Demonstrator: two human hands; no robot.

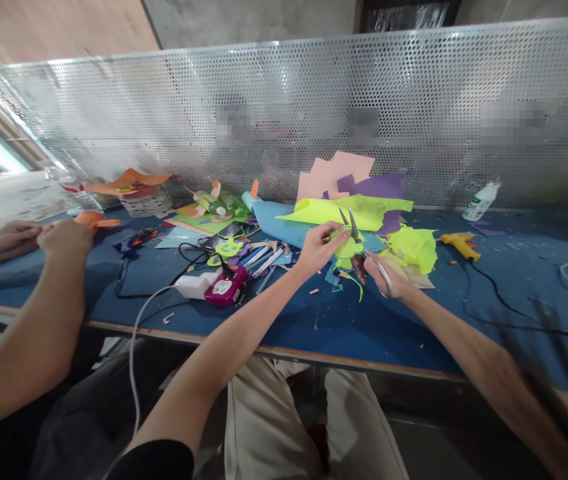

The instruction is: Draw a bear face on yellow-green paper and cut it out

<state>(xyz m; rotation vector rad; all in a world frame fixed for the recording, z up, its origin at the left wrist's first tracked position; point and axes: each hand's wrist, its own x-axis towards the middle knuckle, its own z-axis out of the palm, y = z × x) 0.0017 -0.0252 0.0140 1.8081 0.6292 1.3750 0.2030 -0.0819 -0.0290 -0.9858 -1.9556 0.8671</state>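
My left hand [318, 248] pinches a small yellow-green paper cut-out [348, 248] above the blue table [394, 327]. My right hand [381, 275] grips a pair of scissors [355, 230] by the handles. The scissor blades point up and away, with the cut-out between or right at them. A thin green paper strip [351, 279] hangs down from the cut-out. Loose paper scraps lie on the table below both hands.
Sheets of yellow, purple, pink and blue paper [354, 200] pile up behind my hands. A yellow glue gun [459, 245] and its black cable lie to the right, a white bottle [481, 200] farther back. A co-worker's hands [39, 237] hold orange paper at left. A perforated metal screen [414, 100] backs the table.
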